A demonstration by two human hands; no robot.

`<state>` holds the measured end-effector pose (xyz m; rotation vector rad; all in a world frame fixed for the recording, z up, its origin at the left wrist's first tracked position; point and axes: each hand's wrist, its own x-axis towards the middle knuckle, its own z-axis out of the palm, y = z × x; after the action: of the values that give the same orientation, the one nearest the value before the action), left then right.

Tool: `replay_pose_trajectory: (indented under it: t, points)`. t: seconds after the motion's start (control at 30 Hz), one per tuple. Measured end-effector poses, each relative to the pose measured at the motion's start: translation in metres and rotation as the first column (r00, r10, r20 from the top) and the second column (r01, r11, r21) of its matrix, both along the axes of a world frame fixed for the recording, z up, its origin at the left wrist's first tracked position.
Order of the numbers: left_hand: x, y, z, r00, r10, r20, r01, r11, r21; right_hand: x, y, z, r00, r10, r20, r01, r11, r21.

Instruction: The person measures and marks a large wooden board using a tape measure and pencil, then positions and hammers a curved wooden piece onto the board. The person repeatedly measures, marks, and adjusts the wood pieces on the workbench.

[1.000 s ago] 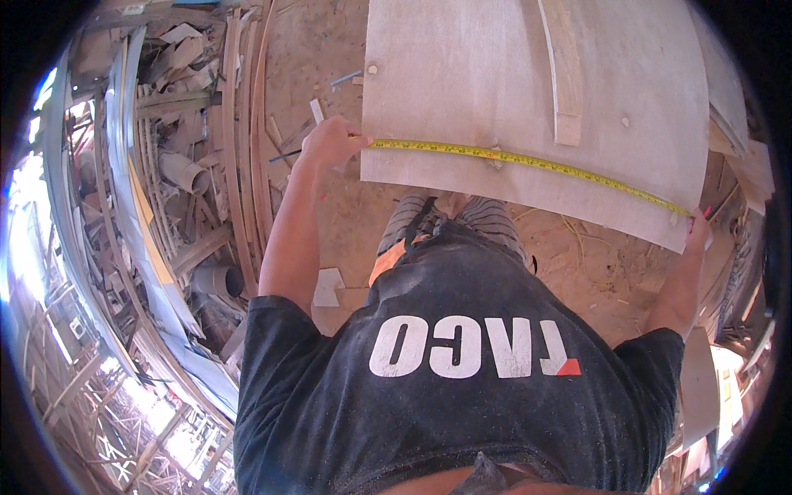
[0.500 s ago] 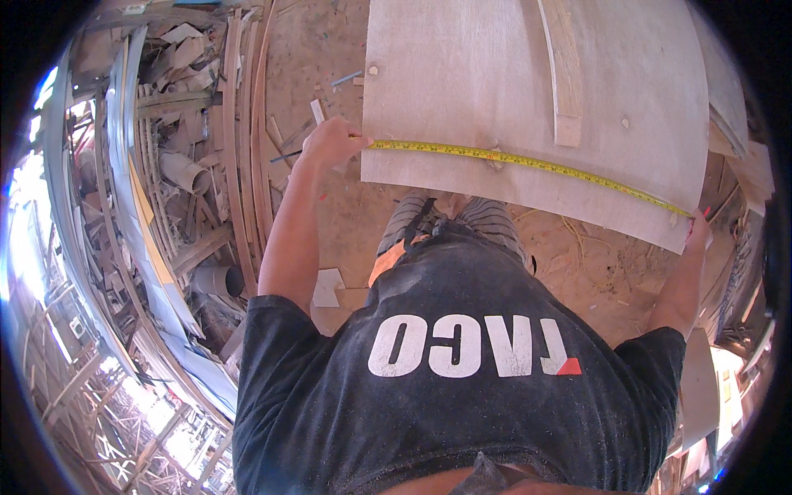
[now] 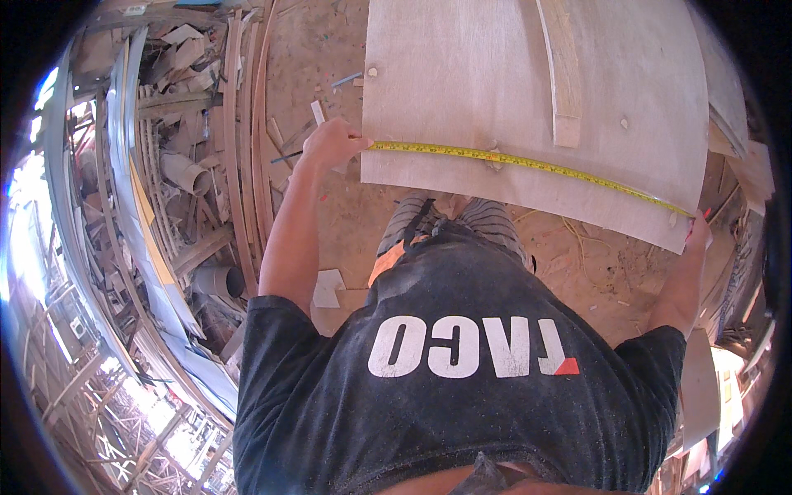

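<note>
A yellow tape measure (image 3: 528, 162) is stretched across a pale plywood sheet (image 3: 462, 74), close to its near edge. At the sheet's left edge my left hand (image 3: 334, 143) is closed on one end of the tape. My right hand (image 3: 699, 233) grips the other end at the right edge, where a bit of red shows at the fingers; most of what it holds there is hidden. The tape slopes slightly down to the right and lies over a knot in the wood. A narrow wooden strip (image 3: 566, 91) rests on the sheet beyond the tape.
Long boards (image 3: 246, 140) run along the left, with scrap wood and a cardboard tube (image 3: 185, 172) behind them. Offcuts and a white scrap (image 3: 327, 289) lie on the dusty brown floor. More panels (image 3: 726, 107) stand at the right. A thin yellow cord (image 3: 577, 235) lies below the sheet.
</note>
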<state>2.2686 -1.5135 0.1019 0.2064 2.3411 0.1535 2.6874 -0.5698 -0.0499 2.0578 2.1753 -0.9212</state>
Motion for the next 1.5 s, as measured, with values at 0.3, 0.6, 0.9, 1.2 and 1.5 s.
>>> replay_pose_trajectory:
  t: [0.3,0.6,0.9,1.2,1.5]
  points:
    - [0.001,-0.006,-0.017,0.998,0.014,-0.064,-0.009,0.997,0.081,-0.001,0.004,0.023,0.947,-0.184,-0.263,0.189,0.982,-0.005]
    - [0.001,-0.001,-0.008,0.999,0.018,-0.038,-0.015,0.998,0.061,-0.021,-0.045,0.025,0.946,-0.207,-0.249,0.211,0.977,-0.014]
    - [-0.001,-0.011,-0.021,0.996,-0.04,-0.078,0.05,0.99,0.134,-0.008,0.013,0.003,0.954,-0.09,-0.287,0.097,0.995,0.008]
    - [0.012,-0.019,0.005,0.992,0.042,-0.117,-0.01,0.965,0.263,-0.016,-0.114,0.04,0.899,-0.037,-0.436,0.105,0.985,0.133]
    - [0.028,-0.117,-0.018,0.984,0.125,-0.124,-0.06,0.901,0.43,-0.154,-0.462,0.065,0.701,-0.075,-0.709,-0.071,0.982,-0.175]
